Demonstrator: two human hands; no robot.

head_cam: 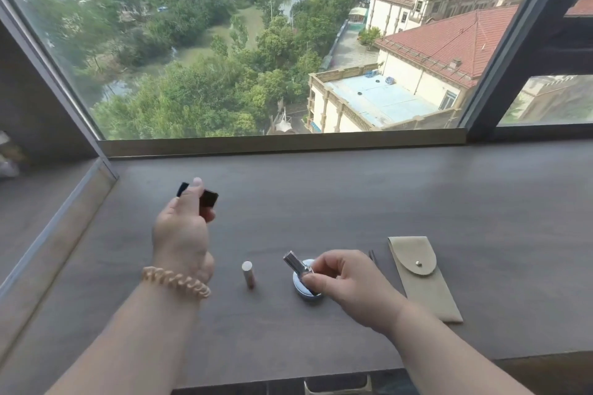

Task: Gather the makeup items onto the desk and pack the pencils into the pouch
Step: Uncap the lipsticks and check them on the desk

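makeup being set out on the table; pouch not yet opened

the left grip (184,227), left of centre, is held above the table (321,189) with its fingers curled round small dark cases (208,201), seemingly two. the right grip (349,280), at lower centre, pinches a silver tube (293,261) between thumb and fingers. the tube is tilted, with its lower end over a round compact (303,294) that lies on the table; whether they touch cannot be confirmed. a pale tube (248,274) stands upright between the left wrist and the compact, touching neither. the pouch (423,285) lies flat at lower right, its flap snapped down. a thin dark item (372,256) lies just beside the pouch's left edge, too small to say whether it is a pencil.

assessment: the step in hand appears to be placing gathered items; packing has not begun.

advice: put the silver tube on bare table beside the compact, not on its lid, where it could slide. keep the right wrist clear of the upright pale tube, which would tip at a light knock. lower the dark cases until they bear on the table before loosening the fingers, one case at a time. keep the space by the pouch's flap free for the pencil step.
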